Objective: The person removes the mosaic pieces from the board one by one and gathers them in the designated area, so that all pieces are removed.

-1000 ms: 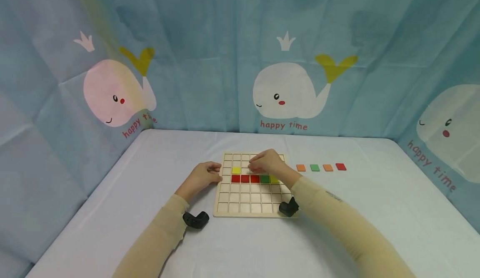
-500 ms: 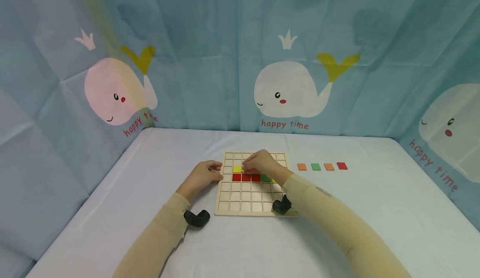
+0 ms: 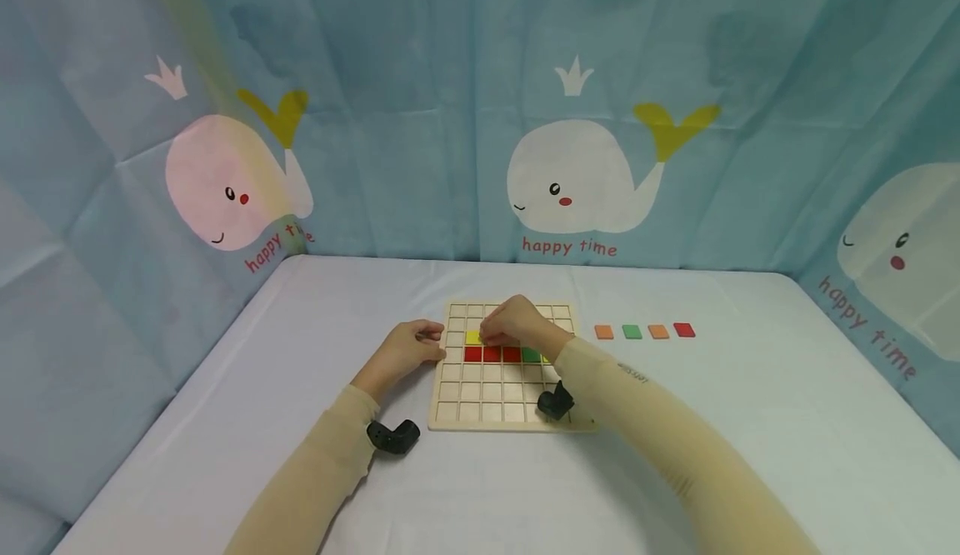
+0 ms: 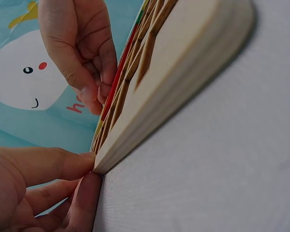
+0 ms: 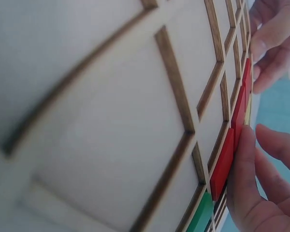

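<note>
A wooden grid board [image 3: 480, 413] lies on the table, holding a row of red, green and yellow square tiles, with a yellow tile [image 3: 472, 337] one row farther back. At the board's left edge my left hand [image 3: 401, 355] holds the rim between thumb and finger; the left wrist view shows fingertips [image 4: 89, 157] against it. My right hand [image 3: 517, 322] reaches over the board and touches down beside the yellow tile, hiding the cells under it. In the right wrist view its thumb and finger stand apart, one fingertip by the red tiles [image 5: 239, 111] and a yellow sliver [image 5: 248, 111].
Right of the board several loose tiles lie in a row: an orange tile [image 3: 603, 332], a green tile [image 3: 632, 332], another orange tile [image 3: 658, 332] and a red tile [image 3: 684, 330]. A white cloth covers the table [image 3: 480, 488], and a blue whale-print curtain [image 3: 405, 122] hangs behind.
My right hand has moved left across the board, to the yellow tile in the back row. The left hand stays at the board's left edge. The loose tiles have not moved.
</note>
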`<control>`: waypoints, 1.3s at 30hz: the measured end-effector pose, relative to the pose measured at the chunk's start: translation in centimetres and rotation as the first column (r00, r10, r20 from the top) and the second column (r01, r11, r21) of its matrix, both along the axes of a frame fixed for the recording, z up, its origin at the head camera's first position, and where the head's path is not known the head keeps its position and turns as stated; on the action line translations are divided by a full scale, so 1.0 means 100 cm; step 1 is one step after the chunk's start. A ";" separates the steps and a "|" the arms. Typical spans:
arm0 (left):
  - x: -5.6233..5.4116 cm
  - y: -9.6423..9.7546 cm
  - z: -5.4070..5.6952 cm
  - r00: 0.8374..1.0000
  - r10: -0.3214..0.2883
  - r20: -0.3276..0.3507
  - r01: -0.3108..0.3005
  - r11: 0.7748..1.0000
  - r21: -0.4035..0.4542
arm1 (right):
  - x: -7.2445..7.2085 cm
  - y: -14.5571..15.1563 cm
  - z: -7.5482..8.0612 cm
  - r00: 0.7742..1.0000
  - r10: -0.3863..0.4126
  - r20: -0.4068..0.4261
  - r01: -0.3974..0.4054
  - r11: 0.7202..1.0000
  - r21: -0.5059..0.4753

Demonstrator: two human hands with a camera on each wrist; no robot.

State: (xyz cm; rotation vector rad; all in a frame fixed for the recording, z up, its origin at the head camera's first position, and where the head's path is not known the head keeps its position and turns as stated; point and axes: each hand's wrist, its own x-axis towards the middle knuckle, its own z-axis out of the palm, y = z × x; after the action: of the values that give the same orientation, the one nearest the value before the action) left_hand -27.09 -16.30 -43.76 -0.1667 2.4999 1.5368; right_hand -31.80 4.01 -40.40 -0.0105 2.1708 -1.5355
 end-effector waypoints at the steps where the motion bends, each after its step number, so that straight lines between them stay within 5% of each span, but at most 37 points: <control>1: 0.000 0.000 0.000 1.000 -0.002 -0.002 0.002 1.000 -0.005 | 0.000 0.000 0.000 1.000 0.001 -0.001 -0.001 1.000 0.011; 26: 0.004 0.005 -0.003 1.000 -0.003 0.004 0.003 1.000 -0.017 | 0.002 -0.002 -0.002 0.998 -0.062 -0.023 0.064 0.994 0.084; 39: 0.000 -0.001 0.000 1.000 -0.009 -0.008 0.009 1.000 -0.025 | 0.000 -0.009 0.004 0.999 -0.031 -0.016 0.032 0.996 0.079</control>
State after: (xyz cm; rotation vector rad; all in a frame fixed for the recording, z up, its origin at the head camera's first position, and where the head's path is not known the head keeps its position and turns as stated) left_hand -27.13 -16.43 -43.72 -0.1532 2.5240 1.5060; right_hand -31.75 3.14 -39.98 0.0389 2.2523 -1.4699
